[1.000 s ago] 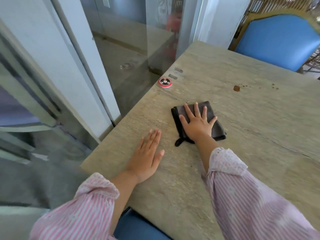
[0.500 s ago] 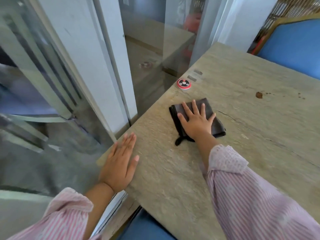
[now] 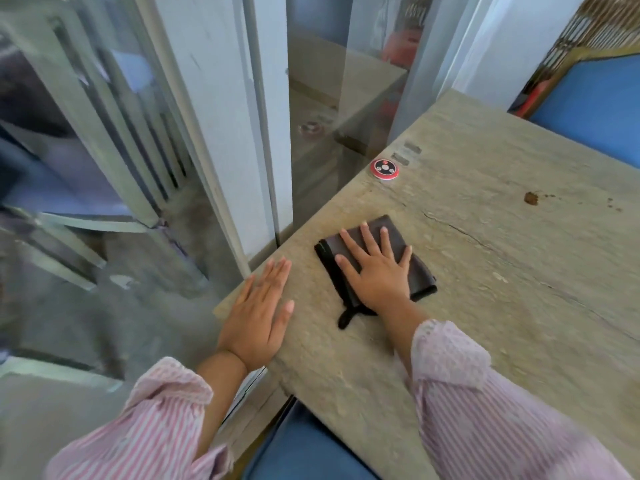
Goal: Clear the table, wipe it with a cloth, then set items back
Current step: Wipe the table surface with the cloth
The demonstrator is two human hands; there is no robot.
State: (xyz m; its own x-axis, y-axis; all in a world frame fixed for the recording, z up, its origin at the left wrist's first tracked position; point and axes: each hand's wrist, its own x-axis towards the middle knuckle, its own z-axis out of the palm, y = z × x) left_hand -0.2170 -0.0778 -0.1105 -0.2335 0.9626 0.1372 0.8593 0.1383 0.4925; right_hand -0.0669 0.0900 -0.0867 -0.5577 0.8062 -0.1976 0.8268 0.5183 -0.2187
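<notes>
Where the stone bench (image 3: pixel 485 306) comes to its near left corner, a dark folded cloth (image 3: pixel 419 275) lies flat on the surface. One narrow end of the cloth sticks out toward the person like a small tail.

The right hand (image 3: pixel 375 271) lies on top of the cloth with the palm down. Its fingers (image 3: pixel 367 237) are spread wide and straight, so this hand presses on the cloth and does not close around it. The left hand (image 3: pixel 258 313) is just beside the cloth, to its left, at the corner of the bench. It is also flat and fully open, the fingers together and pointing away from the person, and it has nothing in it. Part of this hand reaches past the edge of the bench. Both arms wear sleeves (image 3: pixel 502 410) with thin pink and white stripes.

Farther along the left edge of the bench, well apart from the cloth, stands a small round red device (image 3: pixel 384 169) with a dark face. To the right of it, more toward the middle of the bench, there is a brown stain (image 3: pixel 531 198) with some small spots near it. A glass wall (image 3: pixel 311 116) runs along the left side of the bench, and a blue chair (image 3: pixel 595 109) stands at the far right.
</notes>
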